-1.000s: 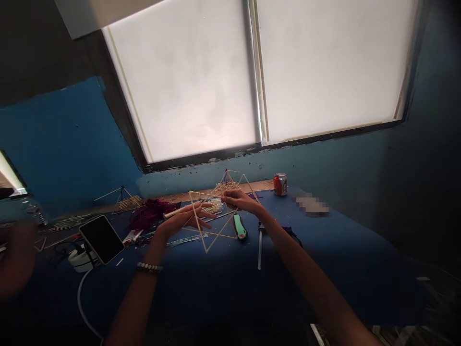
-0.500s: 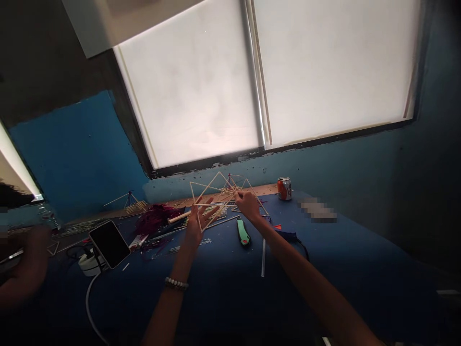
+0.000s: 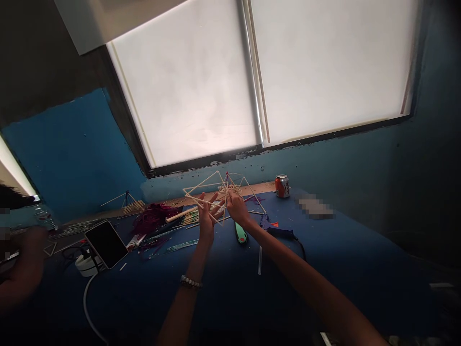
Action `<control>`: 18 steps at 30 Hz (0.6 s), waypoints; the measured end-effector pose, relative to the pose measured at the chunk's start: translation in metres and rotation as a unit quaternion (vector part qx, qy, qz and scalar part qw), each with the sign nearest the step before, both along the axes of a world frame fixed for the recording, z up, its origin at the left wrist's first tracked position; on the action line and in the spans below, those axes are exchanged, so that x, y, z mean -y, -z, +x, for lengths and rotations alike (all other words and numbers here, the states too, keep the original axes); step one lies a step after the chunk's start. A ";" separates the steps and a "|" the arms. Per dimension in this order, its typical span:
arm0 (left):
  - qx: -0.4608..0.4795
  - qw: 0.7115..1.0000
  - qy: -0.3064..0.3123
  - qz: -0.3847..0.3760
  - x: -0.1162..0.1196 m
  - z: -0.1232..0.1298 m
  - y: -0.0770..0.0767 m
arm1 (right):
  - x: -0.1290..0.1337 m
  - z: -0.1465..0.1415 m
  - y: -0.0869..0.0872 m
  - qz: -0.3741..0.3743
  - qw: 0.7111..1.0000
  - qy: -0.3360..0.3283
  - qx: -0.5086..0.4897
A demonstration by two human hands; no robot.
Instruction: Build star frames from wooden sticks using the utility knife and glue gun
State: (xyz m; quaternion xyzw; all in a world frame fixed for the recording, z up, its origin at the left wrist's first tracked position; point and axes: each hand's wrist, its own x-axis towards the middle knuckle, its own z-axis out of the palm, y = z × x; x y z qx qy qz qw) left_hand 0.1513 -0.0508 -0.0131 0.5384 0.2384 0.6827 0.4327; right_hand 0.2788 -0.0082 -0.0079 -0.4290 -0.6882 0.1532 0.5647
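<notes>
A frame of thin wooden sticks (image 3: 200, 180), joined at its corners into angular shapes, is raised above the table. My right hand (image 3: 237, 210) is closed in a pinch on its near right side. My left hand (image 3: 207, 222) is palm up with fingers spread, among the sticks at the frame's lower edge; it touches the frame without closing round it. Behind my right hand stands a triangle of sticks (image 3: 255, 196). Below that hand lies a green-handled cutter (image 3: 240, 234), partly covered by the wrist. A dark blue glue gun (image 3: 281, 232) lies to the right of my forearm.
A drink can (image 3: 282, 186) stands at the back right. Purple shredded strands (image 3: 153, 218), a bundle of sticks (image 3: 192, 217) and a small stick model (image 3: 133, 204) lie left. A phone (image 3: 106, 244) leans on a white round object. A person's arm (image 3: 27, 269) is far left.
The stick frame has turned and tilted between my hands. My left hand has moved right, closer to my right hand, which has shifted slightly left and down. The camera view has shifted slightly.
</notes>
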 end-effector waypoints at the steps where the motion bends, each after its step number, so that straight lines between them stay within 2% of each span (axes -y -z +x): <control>1: -0.001 1.000 -0.003 0.002 0.000 0.000 0.000 | 0.001 -0.001 0.001 0.000 1.000 0.000 0.012; 5: -0.016 0.999 -0.032 0.004 -0.002 -0.003 0.000 | 0.001 -0.004 0.003 0.006 0.999 -0.029 0.023; 8: -0.021 0.999 -0.041 0.018 -0.002 -0.008 -0.001 | -0.004 -0.006 0.003 0.001 0.995 -0.094 -0.022; 11: -0.024 0.999 -0.024 0.013 -0.003 -0.014 -0.003 | -0.008 -0.006 0.003 -0.026 0.981 -0.174 -0.086; 13: -0.027 0.999 -0.029 0.002 -0.005 -0.019 -0.004 | -0.011 -0.006 0.003 -0.043 0.973 -0.198 -0.107; 18: -0.014 0.991 -0.130 -0.021 -0.014 -0.037 -0.003 | -0.013 -0.009 0.007 -0.016 0.976 -0.192 -0.099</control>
